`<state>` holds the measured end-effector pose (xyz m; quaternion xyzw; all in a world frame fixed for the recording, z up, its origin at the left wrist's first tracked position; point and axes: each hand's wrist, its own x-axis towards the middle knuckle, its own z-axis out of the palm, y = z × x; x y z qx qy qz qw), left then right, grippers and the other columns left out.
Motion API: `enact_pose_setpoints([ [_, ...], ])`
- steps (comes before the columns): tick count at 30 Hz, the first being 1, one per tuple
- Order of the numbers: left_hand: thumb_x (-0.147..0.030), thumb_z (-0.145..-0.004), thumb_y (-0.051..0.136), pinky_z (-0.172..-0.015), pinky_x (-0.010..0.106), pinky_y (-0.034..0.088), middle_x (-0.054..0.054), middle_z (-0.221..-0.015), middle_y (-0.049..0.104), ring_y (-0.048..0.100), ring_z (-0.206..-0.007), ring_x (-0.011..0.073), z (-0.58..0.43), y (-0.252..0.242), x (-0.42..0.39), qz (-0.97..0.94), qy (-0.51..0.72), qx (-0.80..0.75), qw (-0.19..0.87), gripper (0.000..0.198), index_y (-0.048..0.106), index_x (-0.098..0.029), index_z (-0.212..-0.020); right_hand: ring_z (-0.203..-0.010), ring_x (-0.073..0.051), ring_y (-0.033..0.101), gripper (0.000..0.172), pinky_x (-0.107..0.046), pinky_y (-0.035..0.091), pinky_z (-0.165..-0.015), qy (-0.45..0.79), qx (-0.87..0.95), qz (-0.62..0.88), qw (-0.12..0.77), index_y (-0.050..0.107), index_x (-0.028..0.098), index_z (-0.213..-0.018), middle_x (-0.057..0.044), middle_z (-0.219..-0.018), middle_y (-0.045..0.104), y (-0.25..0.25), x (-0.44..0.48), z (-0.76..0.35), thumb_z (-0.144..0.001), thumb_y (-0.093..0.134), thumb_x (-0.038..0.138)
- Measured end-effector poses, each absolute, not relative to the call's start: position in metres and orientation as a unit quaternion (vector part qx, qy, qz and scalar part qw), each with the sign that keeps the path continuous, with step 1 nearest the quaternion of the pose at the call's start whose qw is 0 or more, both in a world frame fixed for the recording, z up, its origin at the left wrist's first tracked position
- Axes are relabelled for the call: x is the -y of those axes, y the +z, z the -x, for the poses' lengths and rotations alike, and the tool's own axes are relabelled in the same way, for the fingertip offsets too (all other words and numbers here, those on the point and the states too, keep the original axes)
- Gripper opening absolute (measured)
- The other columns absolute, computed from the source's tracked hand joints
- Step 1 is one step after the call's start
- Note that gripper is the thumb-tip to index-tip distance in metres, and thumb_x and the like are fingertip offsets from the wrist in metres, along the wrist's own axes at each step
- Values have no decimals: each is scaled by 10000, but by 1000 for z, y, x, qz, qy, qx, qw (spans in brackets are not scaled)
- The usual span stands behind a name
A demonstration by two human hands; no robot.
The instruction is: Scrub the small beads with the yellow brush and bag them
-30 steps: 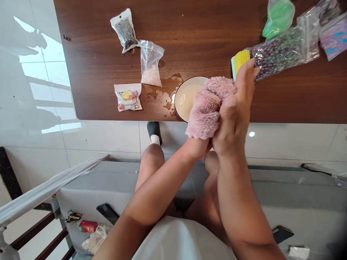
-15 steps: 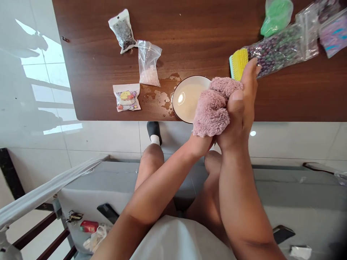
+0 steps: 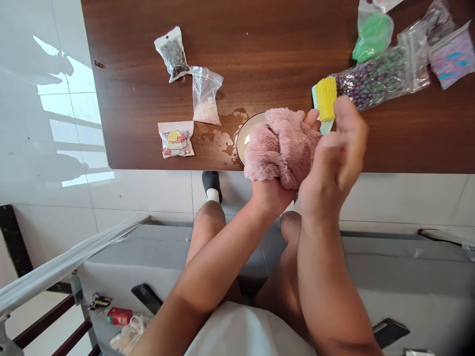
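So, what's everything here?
Table: 1, brown, ahead
Bowl: 1, cream, table's edge
Cloth: 1, pink, by bowl
Brush: 1, yellow, right of cloth
Bead bag: 1, purple, by brush
Green bag: 1, green, table's right
Lilac packet: 1, lilac, far right
Grey bag: 1, grey, table's left
Clear bag: 1, clear, beside it
Cartoon packet: 1, pinkish, table's left
Seat: 1, grey, below
Phones: 2, black, seat
Red packet: 1, red, seat
White bag: 1, white, seat
Slipper: 1, dark, floor
Hands: 2, bare, at cloth

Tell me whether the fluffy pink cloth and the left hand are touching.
Touching: the head view shows the fluffy pink cloth draped over the left hand, its folds against the heel of the palm without a gap.
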<state>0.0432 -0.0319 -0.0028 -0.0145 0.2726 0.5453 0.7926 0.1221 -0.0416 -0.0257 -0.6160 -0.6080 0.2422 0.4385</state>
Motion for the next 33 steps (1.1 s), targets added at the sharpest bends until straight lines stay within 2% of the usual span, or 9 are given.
enact_pose_setpoints([
  [2, -402, -1069, 212, -1231, 420, 413, 7, -1405, 676, 423, -1533, 236, -39, -1, 27, 8, 554, -246, 795, 555, 702, -251, -1281, -1394, -305, 544, 425, -537, 452, -1137, 239, 546, 657, 462, 514, 308, -1453, -106, -1468, 574, -24, 41, -125, -1064, 414, 447],
  [4, -400, -1060, 202, -1217, 466, 426, 18, -1397, 676, 431, -1527, 258, -34, 1, 25, 12, 557, -256, 790, 557, 686, -257, -1294, -1112, -272, 683, 380, -459, 550, -938, 259, 522, 707, 401, 647, 269, -1286, -83, -1211, 713, -20, 42, -128, -1001, 551, 503],
  [7, -434, -1032, 294, -1211, 474, 423, 49, -1366, 691, 452, -1509, 282, -30, 3, 27, 40, 546, -280, 789, 497, 691, -254, -1270, -751, -202, 642, 289, -351, 500, -693, 269, 534, 740, 308, 724, 248, -1027, -8, -830, 714, -11, 42, -130, -959, 611, 505],
  [9, -497, -1002, 382, -1201, 461, 431, 64, -1338, 705, 475, -1486, 302, -28, 2, 30, 65, 540, -280, 791, 463, 715, -253, -1213, -660, -177, 582, 258, -330, 450, -648, 229, 529, 746, 333, 714, 235, -907, 14, -721, 665, -6, 40, -133, -953, 622, 471],
  [15, -478, -965, 459, -1100, 500, 514, 80, -985, 773, 631, -1289, 329, -20, 5, 37, 153, 484, -295, 809, 389, 744, -224, -894, -715, -218, 600, 276, -377, 458, -679, 130, 475, 732, 470, 655, 260, -800, -22, -762, 661, -4, 28, -160, -925, 639, 505],
  [20, -522, -971, 438, -1101, 463, 500, 96, -1012, 784, 632, -1297, 313, -17, 11, 39, 169, 436, -307, 829, 451, 767, -213, -958, -731, -231, 607, 271, -398, 486, -698, 190, 397, 718, 538, 641, 286, -792, -19, -756, 607, -11, 24, -189, -878, 694, 537],
  [23, -490, -951, 466, -1101, 445, 499, 82, -975, 787, 645, -1286, 302, -18, 11, 40, 181, 423, -307, 833, 400, 766, -227, -927, -771, -270, 644, 213, -456, 516, -733, 186, 393, 720, 541, 691, 314, -839, -39, -829, 670, -19, 24, -207, -850, 726, 523],
  [29, -467, -936, 480, -1092, 435, 508, 85, -984, 793, 634, -1298, 299, -22, 14, 39, 188, 404, -320, 836, 375, 762, -220, -940, -834, -303, 665, 141, -539, 527, -824, 66, 432, 724, 534, 746, 325, -986, -61, -927, 700, -26, 21, -220, -877, 714, 408],
  [33, -468, -896, 509, -1113, 454, 497, 69, -1010, 793, 609, -1337, 304, -26, 17, 35, 183, 427, -319, 826, 332, 749, -242, -929, -1066, -323, 693, 232, -576, 553, -930, -19, 442, 661, 606, 745, 319, -1128, -65, -1095, 721, 4, 30, -180, -966, 578, 324],
])
